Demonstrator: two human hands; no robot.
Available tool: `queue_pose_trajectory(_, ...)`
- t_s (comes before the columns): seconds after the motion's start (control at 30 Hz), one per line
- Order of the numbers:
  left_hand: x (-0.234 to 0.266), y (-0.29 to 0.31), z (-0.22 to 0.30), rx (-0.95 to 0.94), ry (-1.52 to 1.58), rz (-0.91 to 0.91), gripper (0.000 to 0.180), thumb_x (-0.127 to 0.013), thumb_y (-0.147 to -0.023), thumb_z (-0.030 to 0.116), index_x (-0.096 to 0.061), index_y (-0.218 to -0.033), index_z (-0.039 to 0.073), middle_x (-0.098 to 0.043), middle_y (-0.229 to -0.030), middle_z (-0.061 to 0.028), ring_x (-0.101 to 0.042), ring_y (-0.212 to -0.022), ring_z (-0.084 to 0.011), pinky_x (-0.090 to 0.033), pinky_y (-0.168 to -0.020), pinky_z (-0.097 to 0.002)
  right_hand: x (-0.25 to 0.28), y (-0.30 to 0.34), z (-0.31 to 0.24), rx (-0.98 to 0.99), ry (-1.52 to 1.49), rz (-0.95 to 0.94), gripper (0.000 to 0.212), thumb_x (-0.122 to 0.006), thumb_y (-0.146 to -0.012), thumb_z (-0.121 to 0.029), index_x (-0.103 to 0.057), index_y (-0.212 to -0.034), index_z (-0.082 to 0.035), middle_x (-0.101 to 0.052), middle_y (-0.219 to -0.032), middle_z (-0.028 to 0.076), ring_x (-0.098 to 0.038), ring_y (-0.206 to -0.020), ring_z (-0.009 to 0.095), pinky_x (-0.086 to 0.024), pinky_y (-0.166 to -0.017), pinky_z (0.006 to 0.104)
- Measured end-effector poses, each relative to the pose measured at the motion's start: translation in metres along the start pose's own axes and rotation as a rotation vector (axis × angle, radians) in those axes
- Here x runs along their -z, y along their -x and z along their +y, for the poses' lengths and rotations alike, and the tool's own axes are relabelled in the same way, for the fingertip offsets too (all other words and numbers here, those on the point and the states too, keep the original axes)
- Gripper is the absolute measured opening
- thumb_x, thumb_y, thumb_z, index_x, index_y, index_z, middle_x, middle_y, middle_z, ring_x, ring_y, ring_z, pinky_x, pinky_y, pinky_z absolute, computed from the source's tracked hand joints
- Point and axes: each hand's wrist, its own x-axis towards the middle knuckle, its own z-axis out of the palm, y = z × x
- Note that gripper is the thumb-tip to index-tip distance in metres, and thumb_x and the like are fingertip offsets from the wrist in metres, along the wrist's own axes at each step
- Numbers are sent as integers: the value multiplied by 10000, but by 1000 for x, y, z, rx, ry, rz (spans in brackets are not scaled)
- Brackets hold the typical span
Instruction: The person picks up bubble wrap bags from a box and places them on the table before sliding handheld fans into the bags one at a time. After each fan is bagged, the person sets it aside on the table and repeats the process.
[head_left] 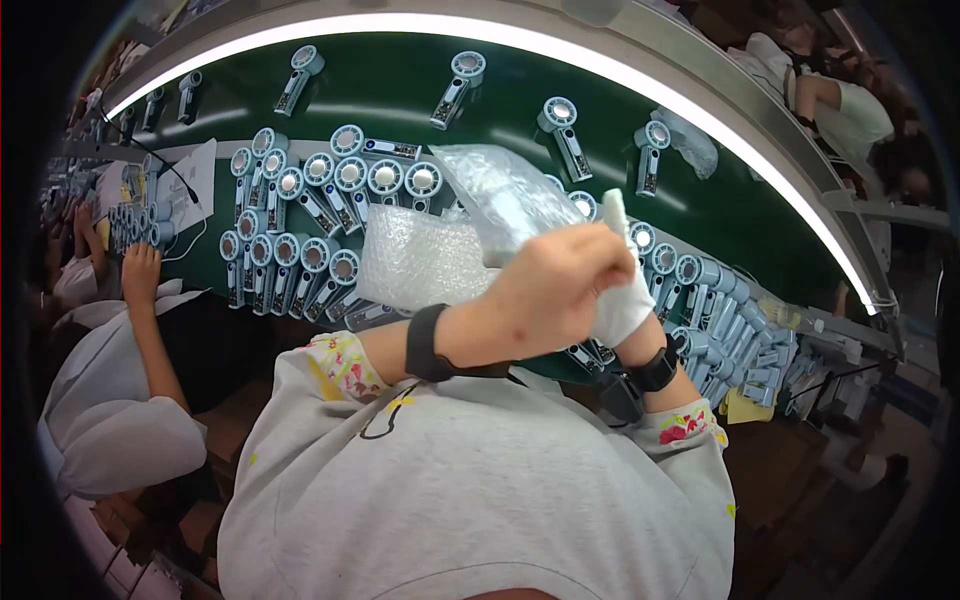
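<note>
My bare left hand (565, 285) has its fingers curled in front of my right hand; whatever they pinch is hidden. My right hand (625, 305) wears a white glove. One gloved finger stands stretched upward, and the others are mostly covered by the left hand. Just beyond the left hand a clear bubble-wrap bag (505, 195) slants over the bench; I cannot tell whether a hand grips it. A flatter sheet of bubble wrap (420, 255) lies to the left of it. Around these stand rows of light-blue handheld fans (315, 255) with round heads.
More fans (735, 335) are piled at the right. Single fans (460, 90) are spread along the green surface (380, 85) at the back, with a crumpled clear bag (688, 140). A bright light strip (480, 25) arches above. On the left a person's hand (140, 275) reaches in near fans.
</note>
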Motion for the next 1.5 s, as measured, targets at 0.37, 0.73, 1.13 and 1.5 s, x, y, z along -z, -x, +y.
queue_pose_trajectory(0.37, 27, 103, -95, 628, -440, -194, 405, -767, -648, 191, -507, -904, 16, -504, -856, -115, -504, -793, -247, -430, -696, -344, 170, -119, 125, -362, -16, 485, 535, -707, -707, -138, -452, -1157, -3, -569, -988, 121, -568, -878, 211, -464, -774, 305)
queue_pose_trajectory(0.73, 3, 104, -102, 633, -249, -140, 257, -691, -742, 119, -558, -916, -15, -483, -775, -97, -494, -598, -176, -401, -535, -261, 399, -38, 258, 3, -1070, 731, 355, -594, -787, -148, -465, -1084, -4, -561, -844, 113, -568, -715, 220, -478, -611, 293)
queue_pose_trajectory(1.13, -7, 124, -104, 942, -49, 309, 171, -633, -824, 131, -608, -938, 5, -544, -724, 23, -461, -642, -44, -378, -582, -180, 83, 54, -6, -291, -281, 340, 316, -588, -735, -70, -521, -1033, 12, -564, -756, 81, -535, -635, 155, -412, -547, 268)
queue_pose_trajectory(1.5, -10, 137, -113, 853, 29, 456, 203, -649, -817, 184, -624, -912, 6, -578, -752, 11, -481, -663, -50, -395, -622, -186, 49, 57, -35, 247, 1439, 518, 358, -662, -632, -64, -610, -987, -65, -611, -766, 110, -581, -611, 196, -451, -569, 278)
